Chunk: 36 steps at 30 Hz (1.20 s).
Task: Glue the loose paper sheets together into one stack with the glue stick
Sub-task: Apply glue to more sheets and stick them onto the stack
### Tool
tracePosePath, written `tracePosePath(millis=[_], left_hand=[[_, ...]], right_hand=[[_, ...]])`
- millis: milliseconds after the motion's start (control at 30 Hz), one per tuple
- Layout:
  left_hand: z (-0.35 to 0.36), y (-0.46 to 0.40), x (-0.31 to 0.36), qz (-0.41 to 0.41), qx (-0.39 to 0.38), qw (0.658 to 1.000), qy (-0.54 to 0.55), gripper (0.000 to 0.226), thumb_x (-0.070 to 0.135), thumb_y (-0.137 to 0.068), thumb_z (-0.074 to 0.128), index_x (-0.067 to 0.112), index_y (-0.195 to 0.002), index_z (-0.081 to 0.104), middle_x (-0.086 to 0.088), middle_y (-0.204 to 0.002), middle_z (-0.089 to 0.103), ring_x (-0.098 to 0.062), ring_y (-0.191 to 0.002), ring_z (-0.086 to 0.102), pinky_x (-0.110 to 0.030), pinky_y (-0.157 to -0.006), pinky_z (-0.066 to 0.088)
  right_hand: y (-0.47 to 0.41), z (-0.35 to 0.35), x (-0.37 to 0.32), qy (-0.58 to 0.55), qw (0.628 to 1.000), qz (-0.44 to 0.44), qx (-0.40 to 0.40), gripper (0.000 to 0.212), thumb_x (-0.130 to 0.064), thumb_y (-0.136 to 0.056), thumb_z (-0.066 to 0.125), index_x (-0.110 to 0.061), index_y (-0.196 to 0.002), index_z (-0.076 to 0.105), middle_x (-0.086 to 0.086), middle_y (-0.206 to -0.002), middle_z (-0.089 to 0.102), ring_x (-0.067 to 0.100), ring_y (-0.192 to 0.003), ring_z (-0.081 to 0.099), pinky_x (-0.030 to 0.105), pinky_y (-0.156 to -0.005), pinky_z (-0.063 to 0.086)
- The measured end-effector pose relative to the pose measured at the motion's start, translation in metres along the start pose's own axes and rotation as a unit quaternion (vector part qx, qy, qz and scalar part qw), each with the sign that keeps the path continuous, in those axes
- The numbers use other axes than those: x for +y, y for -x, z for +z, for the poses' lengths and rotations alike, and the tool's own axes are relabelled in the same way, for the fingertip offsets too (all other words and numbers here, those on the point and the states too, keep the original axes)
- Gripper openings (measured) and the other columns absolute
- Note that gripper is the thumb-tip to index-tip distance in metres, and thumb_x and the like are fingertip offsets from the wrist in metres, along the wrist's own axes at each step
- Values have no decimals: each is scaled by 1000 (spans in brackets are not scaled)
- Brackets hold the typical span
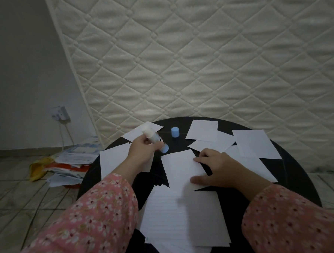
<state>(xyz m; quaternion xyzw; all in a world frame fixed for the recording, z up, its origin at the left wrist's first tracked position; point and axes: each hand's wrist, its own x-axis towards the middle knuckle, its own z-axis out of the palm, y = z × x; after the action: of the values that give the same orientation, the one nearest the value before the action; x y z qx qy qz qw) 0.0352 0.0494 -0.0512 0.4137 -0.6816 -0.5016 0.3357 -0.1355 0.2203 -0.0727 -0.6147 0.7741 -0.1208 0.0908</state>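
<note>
Several loose white paper sheets lie scattered on a round black table [301, 169]. My left hand [142, 150] grips a white glue stick [153, 140] with a blue base, held tilted above the table's far left. Its blue cap [175, 132] stands upright on the table, apart from the stick. My right hand [221, 168] rests on one sheet [181, 172] near the middle, fingers spread along its right edge. A larger lined sheet [179, 217] lies nearest me, on top of other sheets.
A quilted cream mattress [206, 55] leans upright just behind the table. On the tiled floor at the left lies a pile of papers and packets [67, 165]. A wall socket with cords [60, 113] sits low on the left wall.
</note>
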Motion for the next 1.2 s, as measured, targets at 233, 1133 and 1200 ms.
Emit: tracePosePath(millis=[233,1133,1200], left_hand=[[10,-7,-2,31,28,987,-155,43,26,-86,70,14,-125,58,-2,-124,61,-17,-110,55,-27,-89,39],[-3,22,1,281,-194,840,-423,52,69,-74,61,38,-116,63,20,-112,64,-2,-101,58,-29,-91,49],[-1,22,-3,231,-234,830,-450,62,66,-73,67,39,-128,57,17,-128,58,-5,-117,52,-28,-101,42]], right_hand=[[-5,-6,3,8,999,-1,-50,60,-11,-85,51,-30,-141,43,-10,-136,37,8,-130,33,47,-117,7],[10,-6,29,-62,979,113,161,36,-29,-93,54,-15,-126,57,2,-133,48,21,-118,50,36,-103,38],[9,-8,27,-41,980,118,154,38,-31,-94,52,-16,-129,54,0,-136,46,19,-122,48,35,-103,35]])
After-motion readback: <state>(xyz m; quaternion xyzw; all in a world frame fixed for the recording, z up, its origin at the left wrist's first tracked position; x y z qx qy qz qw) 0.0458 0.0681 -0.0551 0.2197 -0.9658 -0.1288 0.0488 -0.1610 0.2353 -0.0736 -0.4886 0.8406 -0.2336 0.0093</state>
